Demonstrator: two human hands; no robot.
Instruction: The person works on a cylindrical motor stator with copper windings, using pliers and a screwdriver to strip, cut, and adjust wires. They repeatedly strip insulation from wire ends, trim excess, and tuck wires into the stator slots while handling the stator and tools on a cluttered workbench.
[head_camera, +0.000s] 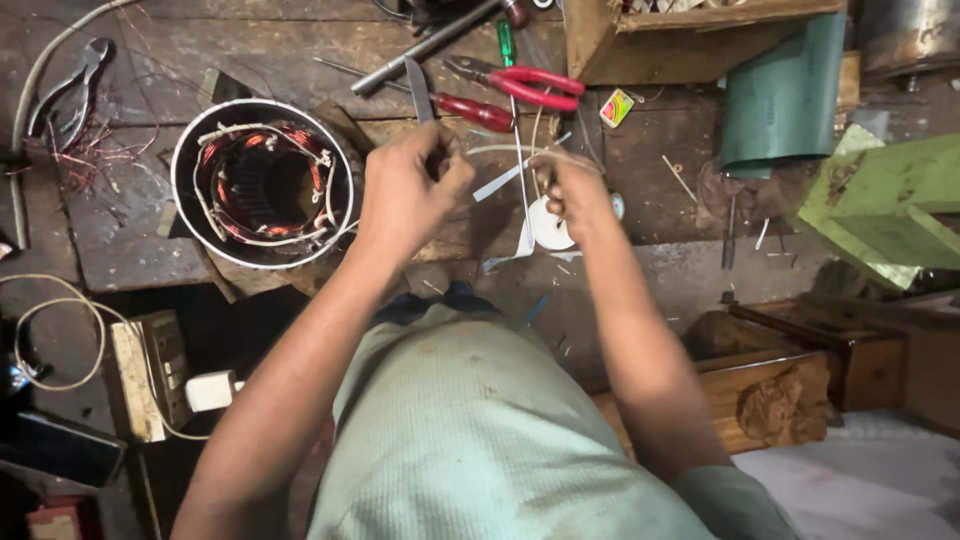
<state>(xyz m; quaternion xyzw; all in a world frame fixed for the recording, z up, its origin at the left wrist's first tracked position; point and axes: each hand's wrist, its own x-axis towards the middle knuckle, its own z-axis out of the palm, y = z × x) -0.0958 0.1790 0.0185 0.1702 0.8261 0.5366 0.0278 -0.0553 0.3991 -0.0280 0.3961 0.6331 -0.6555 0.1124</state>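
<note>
My left hand (408, 192) is closed around a knife (420, 92) whose grey blade sticks up away from me. My right hand (572, 188) pinches a thin white strip (502, 180) that runs across to the left hand. A roll of white tape (548, 226) lies on the bench just under the right hand, with loose strip ends trailing from it. To the left of my left hand stands a round motor stator (262, 182) with copper windings and white lacing.
Red-handled pliers (525, 84) and a red-handled tool (475, 111) lie behind my hands, beside a metal rod (425, 45). Black pliers (65, 95) rest far left. A wooden box (680, 40), green sheet (785, 95) and green block (885, 195) sit right. A switch board (150, 372) with white cord is lower left.
</note>
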